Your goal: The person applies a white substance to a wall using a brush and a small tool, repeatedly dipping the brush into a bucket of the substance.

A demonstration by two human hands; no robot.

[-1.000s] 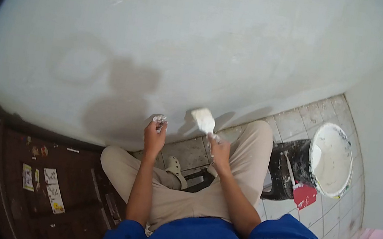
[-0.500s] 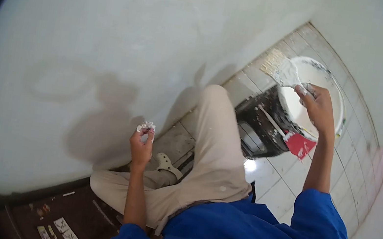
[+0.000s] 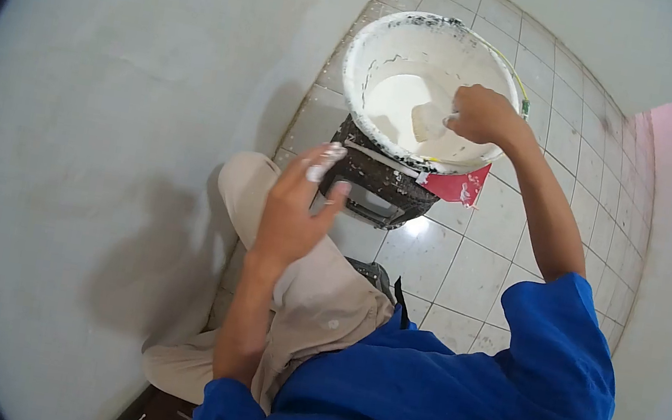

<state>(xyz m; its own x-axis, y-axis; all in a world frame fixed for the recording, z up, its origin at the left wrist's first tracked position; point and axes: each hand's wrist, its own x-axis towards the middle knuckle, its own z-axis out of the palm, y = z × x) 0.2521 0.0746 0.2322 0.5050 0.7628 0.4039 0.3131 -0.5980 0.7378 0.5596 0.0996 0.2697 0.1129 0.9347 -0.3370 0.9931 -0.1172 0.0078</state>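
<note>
My right hand (image 3: 489, 116) is closed round a paintbrush (image 3: 429, 123) inside a white bucket (image 3: 361, 62). The brush head points down at the white paint (image 3: 396, 97) in the bottom; the hand hides the handle. My left hand (image 3: 297, 209) is held up above my knee, thumb and fingers apart, with white paint on the fingertips. Just below the bucket's near rim lies a red-bladed scraper (image 3: 457, 186) with a whitish handle, its blade smeared white. The bucket stands on a black stool (image 3: 366, 184) spattered with paint.
A pale wall (image 3: 133, 58) rises close on the left, and another wall (image 3: 590, 22) stands behind the bucket. Tiled floor (image 3: 475, 266) runs along the right side. My bent leg (image 3: 323, 295) is between me and the stool. A brown surface (image 3: 161, 419) shows at bottom left.
My right hand has lowered the brush from above the rim into the bucket. My left hand has moved up and right, its pinched fingers now spread. The view has turned, bringing the bucket nearer the centre.
</note>
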